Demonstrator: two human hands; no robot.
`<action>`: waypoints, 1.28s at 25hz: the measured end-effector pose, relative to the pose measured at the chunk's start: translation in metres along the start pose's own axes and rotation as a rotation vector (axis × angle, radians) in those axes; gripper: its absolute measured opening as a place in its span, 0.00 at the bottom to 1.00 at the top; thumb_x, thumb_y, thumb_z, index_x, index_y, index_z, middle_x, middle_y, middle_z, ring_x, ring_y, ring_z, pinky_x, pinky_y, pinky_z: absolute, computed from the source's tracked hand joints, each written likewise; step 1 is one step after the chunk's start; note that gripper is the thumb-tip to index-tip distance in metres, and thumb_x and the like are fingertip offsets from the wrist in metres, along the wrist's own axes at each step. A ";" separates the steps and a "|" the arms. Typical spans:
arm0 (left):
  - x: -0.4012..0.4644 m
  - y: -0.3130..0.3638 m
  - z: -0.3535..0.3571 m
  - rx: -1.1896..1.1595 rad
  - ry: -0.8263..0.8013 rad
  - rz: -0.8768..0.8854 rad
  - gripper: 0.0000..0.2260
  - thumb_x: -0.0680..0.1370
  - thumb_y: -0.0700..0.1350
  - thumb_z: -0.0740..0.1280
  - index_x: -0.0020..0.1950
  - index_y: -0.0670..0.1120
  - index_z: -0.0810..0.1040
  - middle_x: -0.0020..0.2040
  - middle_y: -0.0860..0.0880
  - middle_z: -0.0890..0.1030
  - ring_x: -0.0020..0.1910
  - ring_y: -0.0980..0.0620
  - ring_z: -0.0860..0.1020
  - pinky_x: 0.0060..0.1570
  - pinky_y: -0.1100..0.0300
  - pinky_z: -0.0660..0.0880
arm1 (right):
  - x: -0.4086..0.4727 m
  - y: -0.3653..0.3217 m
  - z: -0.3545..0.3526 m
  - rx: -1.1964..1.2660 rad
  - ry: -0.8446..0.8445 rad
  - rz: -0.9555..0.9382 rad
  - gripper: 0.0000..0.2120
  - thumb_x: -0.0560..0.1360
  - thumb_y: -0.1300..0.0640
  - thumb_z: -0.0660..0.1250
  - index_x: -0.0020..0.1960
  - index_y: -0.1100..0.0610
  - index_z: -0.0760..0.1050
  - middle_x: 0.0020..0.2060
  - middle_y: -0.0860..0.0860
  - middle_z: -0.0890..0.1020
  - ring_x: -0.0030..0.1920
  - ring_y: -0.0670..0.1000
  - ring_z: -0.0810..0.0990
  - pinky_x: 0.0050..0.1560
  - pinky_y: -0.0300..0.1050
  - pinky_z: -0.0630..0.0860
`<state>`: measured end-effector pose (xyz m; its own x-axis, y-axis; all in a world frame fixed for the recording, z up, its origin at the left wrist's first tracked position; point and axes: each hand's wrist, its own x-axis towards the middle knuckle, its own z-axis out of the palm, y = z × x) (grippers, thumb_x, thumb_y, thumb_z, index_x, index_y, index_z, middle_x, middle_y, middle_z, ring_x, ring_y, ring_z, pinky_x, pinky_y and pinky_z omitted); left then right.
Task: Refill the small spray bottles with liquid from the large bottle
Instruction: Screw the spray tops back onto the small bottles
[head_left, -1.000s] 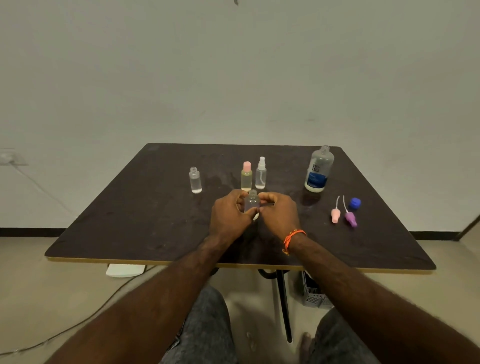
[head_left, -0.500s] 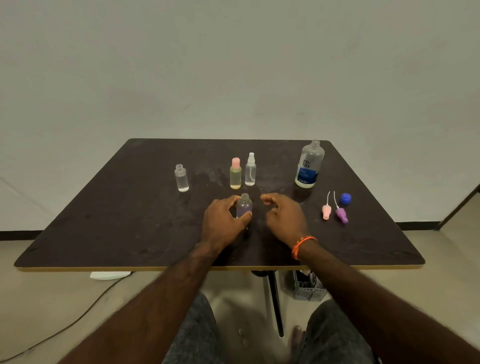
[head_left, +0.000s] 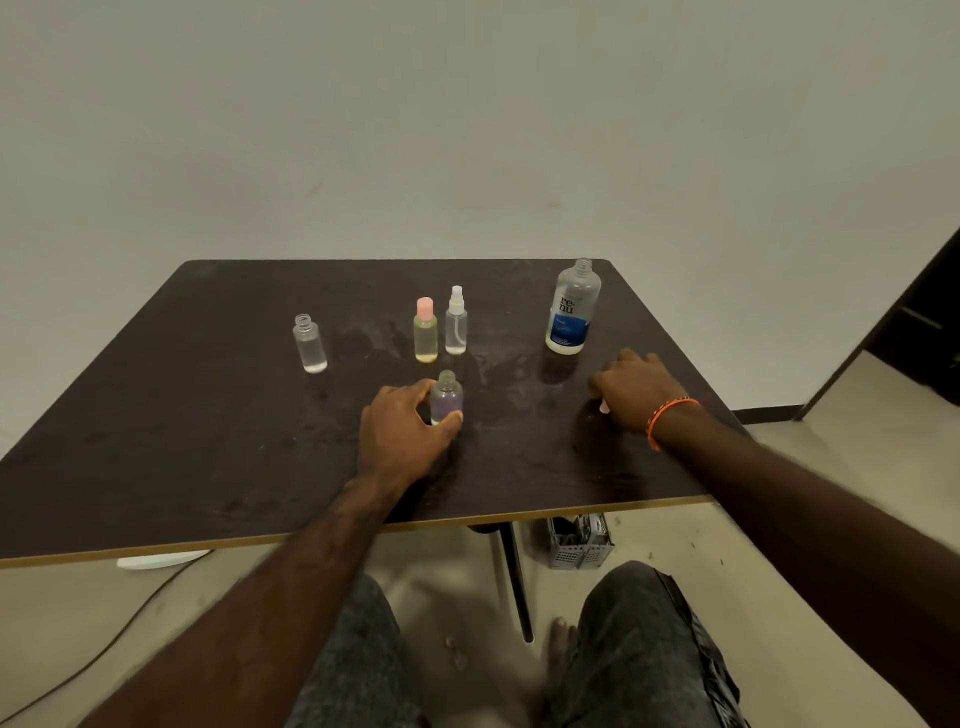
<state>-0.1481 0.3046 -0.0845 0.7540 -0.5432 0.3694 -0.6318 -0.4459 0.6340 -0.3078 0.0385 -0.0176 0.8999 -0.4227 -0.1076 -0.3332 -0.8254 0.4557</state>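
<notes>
The left hand grips the small clear plastic bottle with violet liquid, thumb and fingers curled round its lower body; the bottle stands upright on the dark brown surface, its neck open with no pump fitted. The right hand lies palm-down well to the right, fingers curled over something pink that peeps out beneath — whether it is gripped or only covered, I cannot tell.

Just beyond the right hand's fingers stands the large clear bottle with a blue-and-white label, uncapped. Beyond the left hand's fingers stand a yellow-tinted bottle with a pink cap and a clear spray bottle with a white pump, close together; far to the left an open clear bottle stands alone.

The risk, as I judge it: both necks are open and narrow — a hasty pour from the large bottle would miss and spill, and a sweeping right arm could tip it.
</notes>
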 end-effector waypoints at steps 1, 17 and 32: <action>0.000 0.001 0.000 0.001 0.001 -0.002 0.22 0.72 0.63 0.68 0.60 0.53 0.85 0.51 0.55 0.87 0.53 0.49 0.80 0.57 0.44 0.79 | 0.000 -0.002 -0.001 -0.005 0.021 -0.007 0.13 0.79 0.52 0.67 0.62 0.51 0.77 0.59 0.54 0.81 0.63 0.57 0.73 0.60 0.56 0.70; -0.003 0.004 -0.006 0.058 -0.037 -0.065 0.17 0.75 0.61 0.72 0.58 0.54 0.84 0.50 0.55 0.85 0.53 0.50 0.77 0.57 0.46 0.76 | -0.008 -0.113 -0.110 1.478 0.661 0.005 0.12 0.73 0.55 0.76 0.56 0.51 0.82 0.45 0.39 0.84 0.46 0.35 0.83 0.48 0.34 0.81; -0.003 -0.001 -0.001 0.075 -0.078 -0.058 0.19 0.74 0.65 0.66 0.55 0.53 0.83 0.48 0.56 0.85 0.53 0.51 0.78 0.58 0.45 0.76 | 0.006 -0.131 -0.094 1.332 0.679 -0.011 0.13 0.74 0.54 0.75 0.58 0.53 0.83 0.48 0.45 0.86 0.44 0.37 0.84 0.49 0.38 0.82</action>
<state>-0.1491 0.3073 -0.0856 0.7750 -0.5674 0.2782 -0.6017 -0.5281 0.5992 -0.2322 0.1791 0.0046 0.7352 -0.4730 0.4855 0.0051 -0.7124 -0.7018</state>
